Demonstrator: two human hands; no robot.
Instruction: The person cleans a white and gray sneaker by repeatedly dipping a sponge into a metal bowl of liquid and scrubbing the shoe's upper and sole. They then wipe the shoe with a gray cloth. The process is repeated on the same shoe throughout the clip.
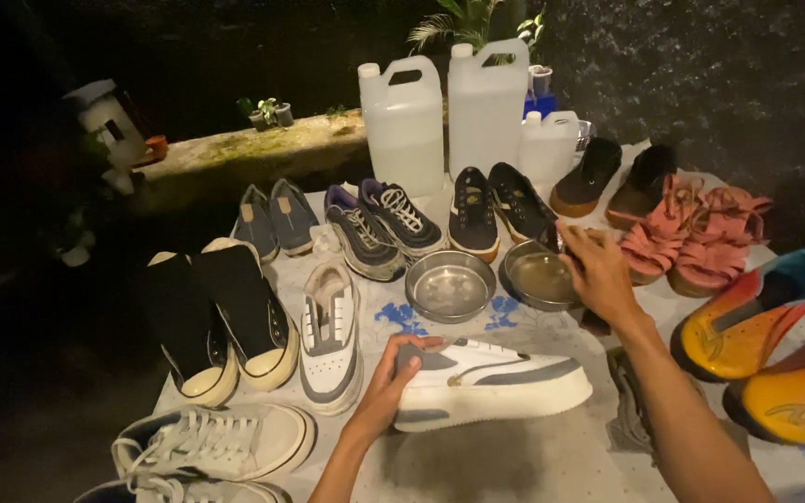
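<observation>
My left hand [386,387] grips the heel end of a white and grey sneaker [491,382] that lies on its side on the table. My right hand [598,270] reaches forward over the rim of a steel bowl [538,277] holding some liquid; its fingers touch the bowl's right edge. A second, empty-looking steel bowl [450,286] stands just left of it.
Several pairs of shoes ring the table [514,461]: black high-tops [221,321], a white sneaker [331,335], white laced sneakers [211,442], pink sandals [696,237], orange-yellow boots [757,321]. Three plastic jugs [486,102] stand at the back. A grey rag [631,410] lies by my right forearm.
</observation>
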